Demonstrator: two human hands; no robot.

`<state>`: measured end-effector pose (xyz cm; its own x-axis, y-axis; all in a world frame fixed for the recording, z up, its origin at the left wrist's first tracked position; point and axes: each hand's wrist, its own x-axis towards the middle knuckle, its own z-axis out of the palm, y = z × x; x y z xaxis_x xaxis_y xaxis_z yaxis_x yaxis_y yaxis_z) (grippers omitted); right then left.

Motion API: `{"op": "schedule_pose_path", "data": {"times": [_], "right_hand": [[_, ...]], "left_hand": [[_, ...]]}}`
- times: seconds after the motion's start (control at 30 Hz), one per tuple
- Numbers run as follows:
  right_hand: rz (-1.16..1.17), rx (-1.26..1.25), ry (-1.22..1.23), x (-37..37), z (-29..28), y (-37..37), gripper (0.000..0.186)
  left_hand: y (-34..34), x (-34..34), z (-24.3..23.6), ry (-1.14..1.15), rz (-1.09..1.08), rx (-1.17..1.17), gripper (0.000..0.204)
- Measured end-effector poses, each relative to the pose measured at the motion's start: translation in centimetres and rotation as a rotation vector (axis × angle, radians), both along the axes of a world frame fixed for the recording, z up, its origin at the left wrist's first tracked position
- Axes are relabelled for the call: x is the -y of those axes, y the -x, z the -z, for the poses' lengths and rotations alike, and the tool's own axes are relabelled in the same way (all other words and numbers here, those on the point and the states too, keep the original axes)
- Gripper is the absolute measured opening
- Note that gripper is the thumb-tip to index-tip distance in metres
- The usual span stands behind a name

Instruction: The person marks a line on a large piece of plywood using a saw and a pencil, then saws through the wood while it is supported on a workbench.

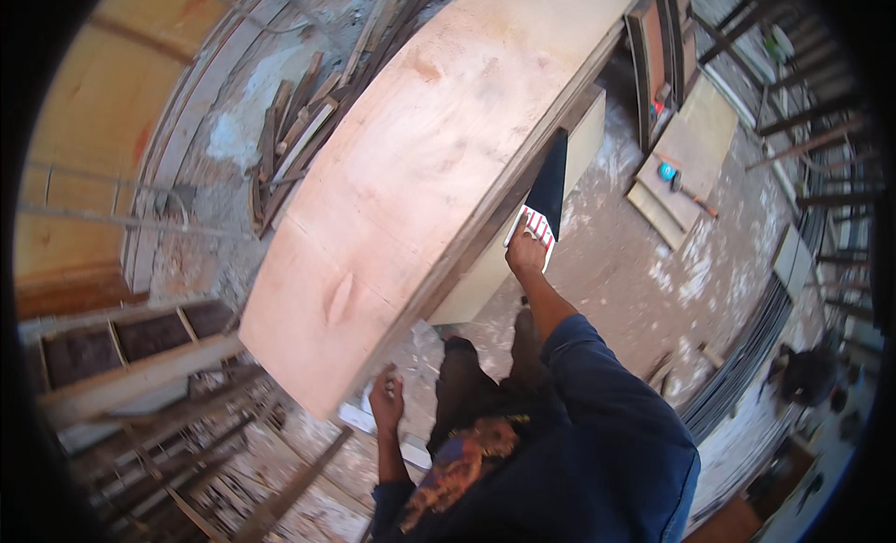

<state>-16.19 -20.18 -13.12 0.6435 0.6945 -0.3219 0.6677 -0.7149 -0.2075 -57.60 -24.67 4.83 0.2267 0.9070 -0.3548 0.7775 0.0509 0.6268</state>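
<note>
A long pale plywood panel [411, 169] lies diagonally across the middle on layered boards. My right hand [525, 253] grips the white, red-striped handle of a handsaw [548, 183], whose dark tapered blade extends forward beside the panel’s right edge, over a lighter board [588, 137] lower down. My left hand [386, 394] hangs by the panel’s near corner, fingers curled; I cannot make out what, if anything, is in them.
Scrap timber [313, 123] lies left of the panel. Ladder-like framing [149, 347] sits at lower left. On the right are a board [686, 151] carrying a blue tool [667, 172], curved wooden forms [644, 67], dark metal bars [737, 356] and scaffolding [803, 113].
</note>
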Motion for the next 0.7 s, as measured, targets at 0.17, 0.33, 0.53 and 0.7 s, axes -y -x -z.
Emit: {"op": "schedule_pose_path", "data": {"times": [0.17, 0.33, 0.53, 0.7], "right_hand": [[0.017, 0.048, -0.093, -2.8, 10.4, 5.4, 0.076], [-0.009, -0.021, -0.231, -2.6, 17.0, 8.9, 0.107], [-0.475, -0.289, 0.009, -1.7, 18.1, 7.9, 0.093], [-0.44, -0.2, -0.015, -2.5, 14.6, 7.1, 0.069]], "left_hand": [[7.1, -0.9, 1.3, 0.078, 0.095, 0.005, 0.027], [10.2, -3.3, -0.8, 0.06, 0.02, -0.042, 0.025], [7.7, -5.8, -0.2, 0.035, 0.081, -0.041, 0.025], [3.0, -6.4, -0.8, 0.032, 0.086, -0.006, 0.027]]}}
